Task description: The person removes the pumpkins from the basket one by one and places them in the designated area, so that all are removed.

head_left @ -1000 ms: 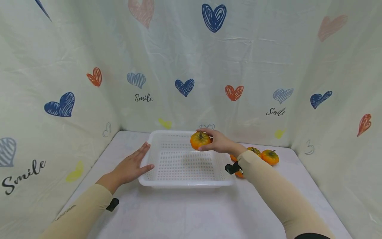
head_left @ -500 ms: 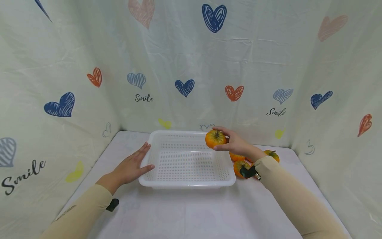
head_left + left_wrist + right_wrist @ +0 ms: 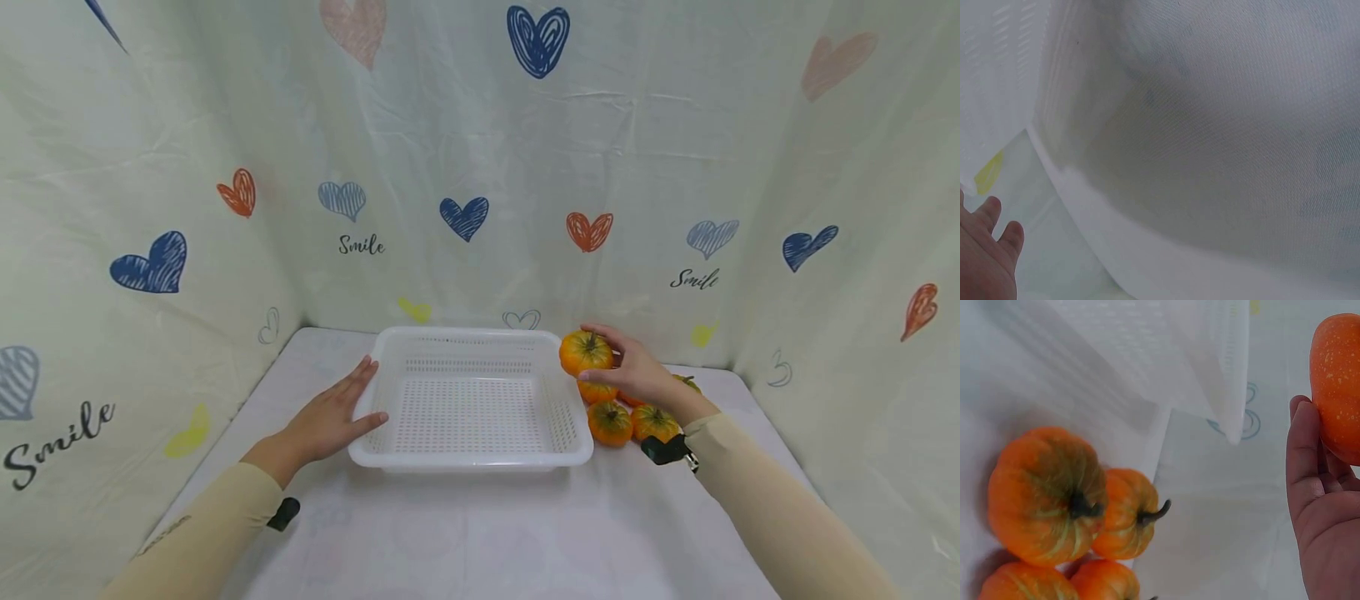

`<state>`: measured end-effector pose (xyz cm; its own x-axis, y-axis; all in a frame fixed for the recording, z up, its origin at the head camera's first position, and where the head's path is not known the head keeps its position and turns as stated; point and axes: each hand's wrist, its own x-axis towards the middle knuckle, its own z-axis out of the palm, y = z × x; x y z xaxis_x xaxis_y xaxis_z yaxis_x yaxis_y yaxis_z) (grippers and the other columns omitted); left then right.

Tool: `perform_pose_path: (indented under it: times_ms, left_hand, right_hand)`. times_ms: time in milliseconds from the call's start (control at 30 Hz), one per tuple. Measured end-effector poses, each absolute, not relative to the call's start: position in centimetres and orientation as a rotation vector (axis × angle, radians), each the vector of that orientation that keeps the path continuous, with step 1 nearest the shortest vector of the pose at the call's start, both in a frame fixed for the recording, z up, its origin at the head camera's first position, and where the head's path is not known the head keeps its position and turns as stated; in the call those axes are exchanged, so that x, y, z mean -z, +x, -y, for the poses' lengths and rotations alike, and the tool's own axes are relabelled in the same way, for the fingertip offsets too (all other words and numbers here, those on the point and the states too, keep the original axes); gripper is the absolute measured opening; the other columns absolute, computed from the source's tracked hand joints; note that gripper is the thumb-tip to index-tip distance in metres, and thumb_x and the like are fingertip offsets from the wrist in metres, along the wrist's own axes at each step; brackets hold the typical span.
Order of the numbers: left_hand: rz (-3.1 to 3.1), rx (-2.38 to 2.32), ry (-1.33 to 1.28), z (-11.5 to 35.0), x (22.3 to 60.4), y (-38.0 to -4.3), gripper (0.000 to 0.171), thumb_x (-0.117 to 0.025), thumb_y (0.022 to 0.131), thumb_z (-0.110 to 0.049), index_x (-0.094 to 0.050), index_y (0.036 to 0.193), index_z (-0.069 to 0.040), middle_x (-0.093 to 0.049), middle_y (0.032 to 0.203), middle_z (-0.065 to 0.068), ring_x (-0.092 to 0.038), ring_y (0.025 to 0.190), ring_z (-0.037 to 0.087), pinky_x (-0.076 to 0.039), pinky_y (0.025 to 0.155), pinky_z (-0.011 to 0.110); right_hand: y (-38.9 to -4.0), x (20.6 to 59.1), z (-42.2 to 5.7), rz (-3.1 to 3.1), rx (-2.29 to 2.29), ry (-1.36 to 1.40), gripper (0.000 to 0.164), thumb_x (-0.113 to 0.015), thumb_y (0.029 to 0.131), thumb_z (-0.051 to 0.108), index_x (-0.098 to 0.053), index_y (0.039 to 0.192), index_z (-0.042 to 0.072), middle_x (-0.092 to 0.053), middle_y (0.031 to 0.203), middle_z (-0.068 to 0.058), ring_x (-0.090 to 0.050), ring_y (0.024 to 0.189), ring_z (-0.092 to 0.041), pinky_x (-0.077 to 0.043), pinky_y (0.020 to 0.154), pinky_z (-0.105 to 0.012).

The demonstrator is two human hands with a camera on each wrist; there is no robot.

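Note:
A small orange pumpkin [image 3: 585, 353] with a green-streaked top is held between the thumb and fingers of my right hand [image 3: 637, 371], just beyond the right rim of a white plastic basket [image 3: 471, 460]. In the right wrist view the pumpkin [image 3: 1340, 387] shows its speckled orange side against the fingers. My left hand [image 3: 330, 417] rests with straight, spread fingers on the basket's left rim. The left wrist view catches part of that hand [image 3: 988, 256] beside the basket [image 3: 997, 75]. Nothing lies inside the perforated basket.
Several more pumpkins [image 3: 610, 423] lie grouped on the white-covered table [image 3: 480, 533], right of the basket. My right forearm hides some of them in the head view. A pale curtain [image 3: 465, 125] printed with hearts encloses the back and sides.
My right hand has carried the pumpkin rightward, from over the basket's back part to above the other pumpkins. More of that group is now uncovered. The left hand and basket have stayed put.

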<state>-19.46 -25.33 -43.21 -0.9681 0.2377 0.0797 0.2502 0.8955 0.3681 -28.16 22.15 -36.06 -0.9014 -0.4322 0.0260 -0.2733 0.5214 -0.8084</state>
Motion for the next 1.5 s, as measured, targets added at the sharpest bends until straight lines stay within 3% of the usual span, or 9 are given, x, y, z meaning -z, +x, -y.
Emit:
perform_pose_path:
  times_ms: [400, 700, 1033, 1267, 1500]
  left_hand:
    - [3.033, 0.585, -0.387, 25.4, 43.4, -19.5, 0.091, -0.051, 0.096, -0.061, -0.015, 0.16, -0.007, -0.011, 0.166, 0.014, -0.022, 0.147, 0.04, -0.027, 0.111, 0.062]
    - [3.039, 0.601, -0.378, 25.6, 43.4, -19.5, 0.091, -0.049, 0.096, -0.063, -0.015, 0.16, -0.008, -0.01, 0.166, 0.013, -0.022, 0.146, 0.041, -0.027, 0.111, 0.063]
    - [3.027, 0.605, -0.403, 25.6, 43.5, -19.6, 0.088, -0.053, 0.097, -0.056, -0.015, 0.16, -0.007, -0.01, 0.166, 0.013, -0.022, 0.146, 0.041, -0.027, 0.11, 0.063]
    - [3.026, 0.597, -0.396, 25.5, 43.5, -19.6, 0.087, -0.053, 0.098, -0.054, -0.016, 0.16, -0.007, -0.01, 0.166, 0.014, -0.022, 0.146, 0.041, -0.028, 0.11, 0.062]
    - [3.025, 0.608, -0.399, 25.5, 43.3, -19.5, 0.087, -0.053, 0.097, -0.055, -0.015, 0.16, -0.007, -0.01, 0.166, 0.014, -0.022, 0.147, 0.04, -0.027, 0.111, 0.062]
  right_hand:
    - [-27.1, 36.8, -27.2, -2.654, 1.316, -0.455, 0.086, -0.079, 0.087, 0.035, -0.031, 0.156, 0.017, -0.039, 0.148, -0.02, -0.05, 0.124, -0.042, -0.052, 0.095, -0.045]
    - [-26.2, 38.2, -30.3, -2.656, 1.339, -0.339, 0.091, -0.078, 0.088, 0.038, -0.025, 0.158, 0.017, -0.035, 0.149, -0.025, -0.044, 0.126, -0.046, -0.05, 0.093, -0.056]
    - [-25.3, 40.4, -33.2, -2.737, 1.276, -0.217, 0.093, -0.074, 0.089, 0.043, -0.021, 0.159, 0.011, -0.023, 0.156, -0.03, -0.027, 0.136, -0.053, -0.034, 0.101, -0.07]
    - [-24.8, 41.5, -34.9, -2.756, 1.236, -0.123, 0.098, -0.072, 0.089, 0.049, -0.016, 0.16, 0.01, -0.014, 0.158, -0.032, -0.021, 0.137, -0.057, -0.032, 0.1, -0.072]
    - [-24.3, 43.2, -36.5, -2.738, 1.234, -0.011, 0.105, -0.071, 0.088, 0.053, -0.01, 0.16, 0.005, -0.015, 0.156, -0.035, -0.026, 0.134, -0.055, -0.035, 0.101, -0.069]
